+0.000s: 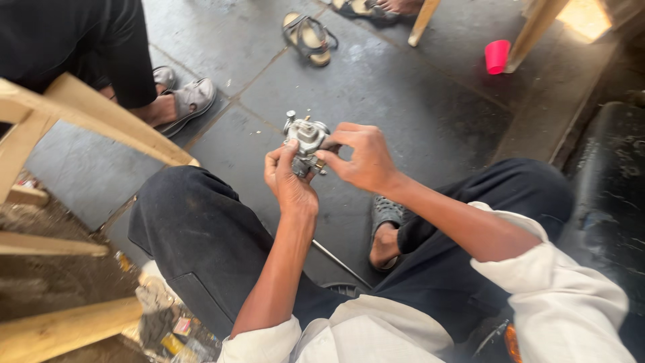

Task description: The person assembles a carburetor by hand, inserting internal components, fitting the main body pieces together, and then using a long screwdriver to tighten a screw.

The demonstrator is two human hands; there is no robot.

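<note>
I see my left hand (289, 180) and right hand (359, 158) both closed around a small silver-grey cast-metal carburettor (306, 142), knobby with fittings, held above my knees over the grey stone floor (376, 87).

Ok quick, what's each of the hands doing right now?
Left hand: closed around the small grey metal engine part, holding it from below.
Right hand: fingertips pinched on the same part's right side.

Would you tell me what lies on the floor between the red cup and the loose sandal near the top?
In the head view, a slanted wooden leg meets the grey stone floor between the red cup and the loose sandal; the rest is bare.
</note>
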